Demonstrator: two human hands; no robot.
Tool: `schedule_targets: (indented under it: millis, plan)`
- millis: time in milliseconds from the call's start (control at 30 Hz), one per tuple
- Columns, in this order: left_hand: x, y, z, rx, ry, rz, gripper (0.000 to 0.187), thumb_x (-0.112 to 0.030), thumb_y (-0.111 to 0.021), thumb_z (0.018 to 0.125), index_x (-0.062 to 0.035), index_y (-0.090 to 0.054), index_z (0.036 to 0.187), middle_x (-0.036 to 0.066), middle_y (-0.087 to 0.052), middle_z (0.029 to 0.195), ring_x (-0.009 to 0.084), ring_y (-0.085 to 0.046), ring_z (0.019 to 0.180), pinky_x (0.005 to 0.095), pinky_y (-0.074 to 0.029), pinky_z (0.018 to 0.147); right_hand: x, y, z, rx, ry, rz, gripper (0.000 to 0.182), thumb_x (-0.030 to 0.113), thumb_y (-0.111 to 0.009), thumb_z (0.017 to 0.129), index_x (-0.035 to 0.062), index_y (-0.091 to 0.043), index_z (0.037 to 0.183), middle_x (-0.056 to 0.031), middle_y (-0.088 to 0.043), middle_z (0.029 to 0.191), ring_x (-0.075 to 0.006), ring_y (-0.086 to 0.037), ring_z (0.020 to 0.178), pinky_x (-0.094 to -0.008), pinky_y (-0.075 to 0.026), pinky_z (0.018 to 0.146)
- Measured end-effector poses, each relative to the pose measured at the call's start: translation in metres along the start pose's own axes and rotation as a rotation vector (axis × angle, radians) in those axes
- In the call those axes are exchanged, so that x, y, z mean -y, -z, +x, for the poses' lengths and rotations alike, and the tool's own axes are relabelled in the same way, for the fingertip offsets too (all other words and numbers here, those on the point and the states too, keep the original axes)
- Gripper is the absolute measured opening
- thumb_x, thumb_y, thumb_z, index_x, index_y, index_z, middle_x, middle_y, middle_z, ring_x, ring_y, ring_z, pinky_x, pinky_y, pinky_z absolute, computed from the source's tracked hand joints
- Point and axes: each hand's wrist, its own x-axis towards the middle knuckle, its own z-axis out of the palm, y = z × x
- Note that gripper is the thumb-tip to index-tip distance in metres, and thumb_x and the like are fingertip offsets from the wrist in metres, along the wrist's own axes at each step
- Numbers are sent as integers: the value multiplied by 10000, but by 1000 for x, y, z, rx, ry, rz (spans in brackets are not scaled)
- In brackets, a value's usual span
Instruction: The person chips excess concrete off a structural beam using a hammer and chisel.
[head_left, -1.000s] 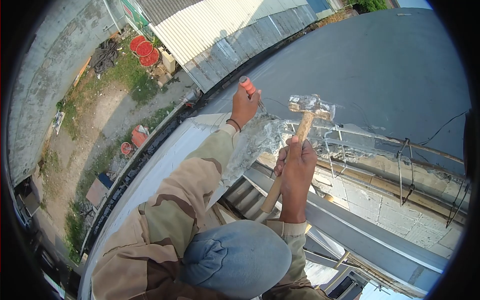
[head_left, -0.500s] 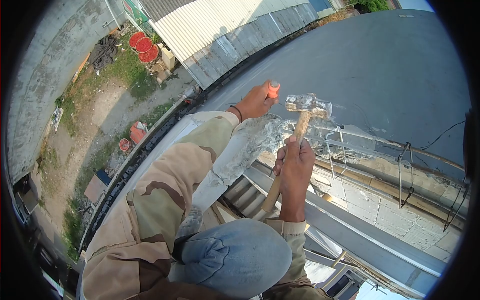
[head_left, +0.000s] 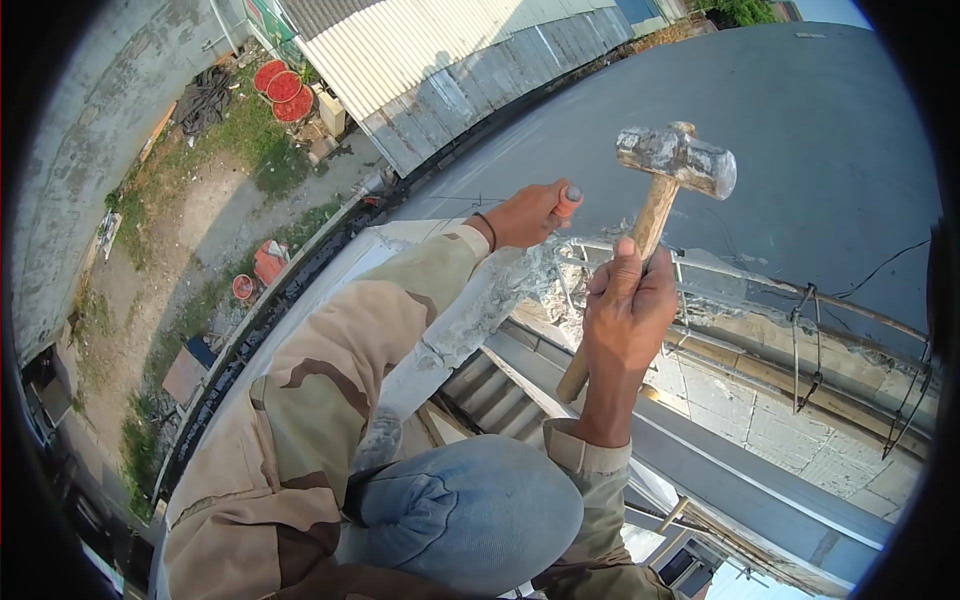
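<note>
Hammer [head_left: 672, 162] is clasped in right hand [head_left: 630, 300]; left hand [head_left: 522, 217] grips orange handle [head_left: 568, 204], lower end hidden.

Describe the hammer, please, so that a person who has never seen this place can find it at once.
Start from the broad grey surface at the upper right. Near its lower-left part, the right hand grips the hammer by its wooden handle. The blocky, whitish-smeared head sets it apart from the orange-handled tool in the left hand.
</note>
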Motion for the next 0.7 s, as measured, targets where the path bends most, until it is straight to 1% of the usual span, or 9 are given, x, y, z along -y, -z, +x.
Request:
schedule_targets:
  millis: [67,200,333,400,467,567,600,667,700]
  plan:
    - [-6,4,18,110,-33,60,311,-87,-689,922,-36,-505,1167,204,-696,969,414,-679,951,467,-521,821,0,1,-1,-82,145,-133,338,260,-549,1085,-8,-512,883,-74,-525,592,-155,-498,500,-351,-408,489]
    - [-7,-7,44,370,-96,185,315,-138,-690,921,-30,-513,1158,232,-686,957,447,-664,950,497,-505,807,-12,-3,-7,-126,129,-252,294,198,-576,1063,-27,-506,888,-129,-525,605,-207,-515,514,-400,-410,516]
    - [-9,-9,45,426,-148,258,324,-156,-710,919,-26,-515,1143,222,-683,944,452,-657,946,484,-504,797,-45,-2,-9,-73,-19,-345,220,114,-598,1021,-62,-535,904,-173,-533,644,-249,-551,583,-454,-417,581]
    - [-18,-3,44,463,-2,280,356,-168,-714,928,-35,-523,1196,212,-681,945,441,-659,948,478,-506,805,-48,-2,-14,-19,-196,-164,230,113,-581,1029,-74,-537,901,-156,-526,636,-233,-531,561,-443,-407,554]
    - [-22,5,43,454,-47,237,366,-162,-711,934,-24,-524,1216,212,-686,965,430,-666,957,475,-510,817,-44,0,-23,-39,-239,-28,241,114,-568,1035,-76,-526,892,-145,-521,634,-219,-508,542,-422,-392,526]
    - [-23,1,43,477,-80,222,368,-150,-708,941,-11,-524,1228,207,-692,991,416,-673,972,471,-514,835,-40,2,-22,-247,41,-304,257,120,-557,1041,-78,-519,881,-182,-544,655,-264,-494,521,-413,-392,515]
    - [-24,0,43,485,-48,247,360,-143,-710,943,-7,-524,1220,201,-694,996,411,-673,977,470,-513,843,-45,1,-17,-250,41,-307,257,120,-557,1041,-78,-519,881,-182,-544,655,-264,-494,521,-413,-392,515]
    - [-12,-9,40,471,-60,210,346,-141,-715,939,-9,-520,1192,195,-694,992,411,-669,976,471,-509,837,-65,-1,-10,-89,-116,-310,269,123,-547,1045,-81,-516,873,-192,-543,661,-274,-492,532,-414,-396,525]
    - [-14,-6,43,454,-69,180,332,-139,-721,936,-11,-517,1165,190,-694,989,412,-665,975,471,-505,831,-61,-1,-8,-37,-264,-89,280,134,-548,1042,-87,-521,871,-202,-544,667,-285,-506,567,-443,-415,570]
